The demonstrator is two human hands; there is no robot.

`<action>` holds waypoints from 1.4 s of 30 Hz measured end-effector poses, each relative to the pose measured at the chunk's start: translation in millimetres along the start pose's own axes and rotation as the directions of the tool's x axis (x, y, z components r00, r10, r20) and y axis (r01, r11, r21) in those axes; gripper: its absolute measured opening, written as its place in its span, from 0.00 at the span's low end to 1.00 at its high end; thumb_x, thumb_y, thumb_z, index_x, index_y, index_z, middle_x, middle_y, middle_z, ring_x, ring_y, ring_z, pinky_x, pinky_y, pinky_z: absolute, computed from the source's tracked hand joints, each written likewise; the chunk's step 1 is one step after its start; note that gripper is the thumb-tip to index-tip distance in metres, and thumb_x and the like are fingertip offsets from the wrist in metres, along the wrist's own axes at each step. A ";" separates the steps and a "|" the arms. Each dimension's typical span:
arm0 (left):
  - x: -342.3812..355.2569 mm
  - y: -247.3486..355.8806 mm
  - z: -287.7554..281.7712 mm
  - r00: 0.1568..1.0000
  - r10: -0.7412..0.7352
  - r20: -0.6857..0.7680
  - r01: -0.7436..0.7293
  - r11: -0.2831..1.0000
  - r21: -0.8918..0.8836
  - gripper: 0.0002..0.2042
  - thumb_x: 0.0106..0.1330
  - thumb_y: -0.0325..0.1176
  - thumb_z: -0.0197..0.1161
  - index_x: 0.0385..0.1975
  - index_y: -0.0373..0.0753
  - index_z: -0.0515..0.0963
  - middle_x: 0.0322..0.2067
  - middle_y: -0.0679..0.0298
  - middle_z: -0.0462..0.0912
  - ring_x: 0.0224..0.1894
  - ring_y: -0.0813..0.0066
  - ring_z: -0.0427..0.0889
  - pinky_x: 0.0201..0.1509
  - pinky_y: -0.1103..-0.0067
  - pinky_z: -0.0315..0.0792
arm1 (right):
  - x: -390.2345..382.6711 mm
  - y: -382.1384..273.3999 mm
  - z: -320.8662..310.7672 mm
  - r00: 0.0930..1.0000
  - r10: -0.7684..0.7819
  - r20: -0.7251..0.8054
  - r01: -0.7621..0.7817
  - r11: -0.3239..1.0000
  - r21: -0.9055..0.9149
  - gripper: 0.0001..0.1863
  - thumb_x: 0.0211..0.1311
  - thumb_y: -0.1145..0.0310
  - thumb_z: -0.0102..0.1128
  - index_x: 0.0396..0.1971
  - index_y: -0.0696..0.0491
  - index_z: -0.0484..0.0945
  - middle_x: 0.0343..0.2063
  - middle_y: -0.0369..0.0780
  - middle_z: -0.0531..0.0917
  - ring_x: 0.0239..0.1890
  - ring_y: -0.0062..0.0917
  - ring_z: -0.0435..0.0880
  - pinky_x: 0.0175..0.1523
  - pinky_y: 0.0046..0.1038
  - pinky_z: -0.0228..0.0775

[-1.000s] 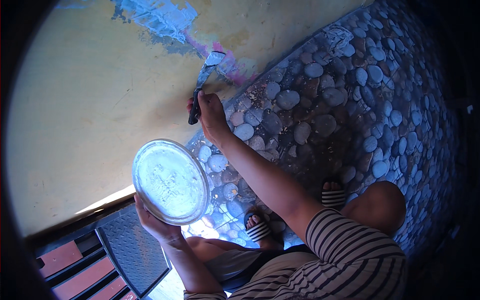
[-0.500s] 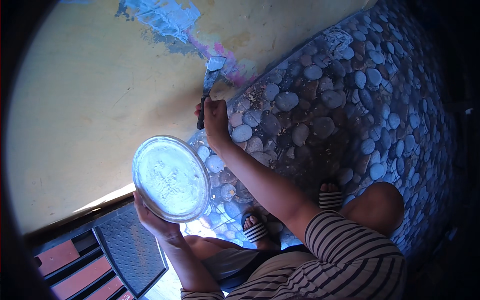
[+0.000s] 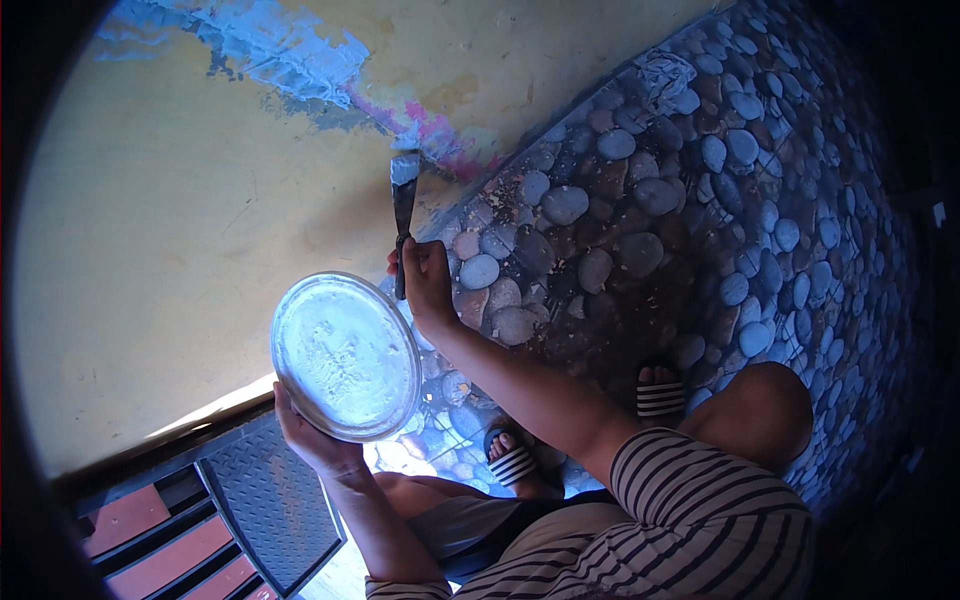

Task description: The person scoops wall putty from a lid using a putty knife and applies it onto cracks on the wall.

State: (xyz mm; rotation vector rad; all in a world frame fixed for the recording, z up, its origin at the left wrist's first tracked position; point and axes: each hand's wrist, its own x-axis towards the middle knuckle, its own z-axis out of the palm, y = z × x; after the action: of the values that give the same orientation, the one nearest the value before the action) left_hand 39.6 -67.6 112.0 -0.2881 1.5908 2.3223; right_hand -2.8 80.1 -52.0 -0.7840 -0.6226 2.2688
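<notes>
Compared with half a second before, the putty knife [image 3: 403,205] is now lower, and a pale dab [image 3: 408,139] shows beside the pink patch [image 3: 436,124] on the wall [image 3: 180,230], so some filler was probably left there. The right hand [image 3: 430,285] is closed around its handle; whether the blade touches the wall, I cannot tell. The left hand [image 3: 318,445] grips the filler-covered round lid [image 3: 414,378] at its lower edge. The pebble-patterned floor [image 3: 640,200] limits room near the patch; a crumpled sheet [image 3: 665,80] lies farther along.
</notes>
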 end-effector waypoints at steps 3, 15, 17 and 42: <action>-4.2 0.8 -0.3 1.000 0.002 0.007 -0.002 1.000 0.008 0.26 0.77 0.48 0.41 0.61 0.33 0.69 0.56 0.53 0.76 0.57 0.60 0.78 0.61 0.64 0.73 | 14.4 -25.6 5.2 0.997 -0.054 -0.053 0.054 0.999 0.001 0.14 0.76 0.59 0.51 0.38 0.56 0.65 0.30 0.39 0.80 0.30 0.20 0.80 0.39 0.24 0.73; -3.0 -6.1 14.2 0.999 -0.026 0.026 0.025 0.999 0.035 0.25 0.77 0.48 0.40 0.61 0.34 0.70 0.56 0.54 0.77 0.57 0.61 0.77 0.62 0.65 0.71 | 34.3 -37.7 -10.5 0.998 -0.054 -0.036 0.050 0.992 -0.113 0.13 0.76 0.61 0.51 0.38 0.56 0.65 0.29 0.38 0.80 0.29 0.19 0.79 0.39 0.23 0.73; -2.6 -7.9 13.7 0.998 -0.043 0.053 0.041 0.999 0.024 0.26 0.77 0.48 0.40 0.62 0.34 0.69 0.57 0.54 0.76 0.58 0.60 0.77 0.63 0.64 0.70 | 22.6 -28.4 -11.4 1.000 0.014 -0.005 -0.015 0.988 -0.151 0.13 0.76 0.61 0.51 0.38 0.56 0.65 0.29 0.38 0.79 0.29 0.19 0.79 0.38 0.22 0.73; 20.9 -32.3 15.6 0.996 -0.066 0.054 0.069 0.996 -0.053 0.27 0.79 0.48 0.41 0.66 0.31 0.63 0.63 0.51 0.70 0.66 0.60 0.68 0.72 0.66 0.60 | -19.9 -278.6 -8.5 0.708 0.502 0.497 0.495 0.149 -0.856 0.15 0.72 0.59 0.55 0.37 0.58 0.75 0.20 0.42 0.80 0.22 0.30 0.79 0.32 0.32 0.70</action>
State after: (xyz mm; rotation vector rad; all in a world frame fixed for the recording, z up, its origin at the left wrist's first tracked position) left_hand 32.0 -39.3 82.6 -0.2864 1.4723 2.3053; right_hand 132.1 256.3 117.8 -0.2555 -2.7839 1.7394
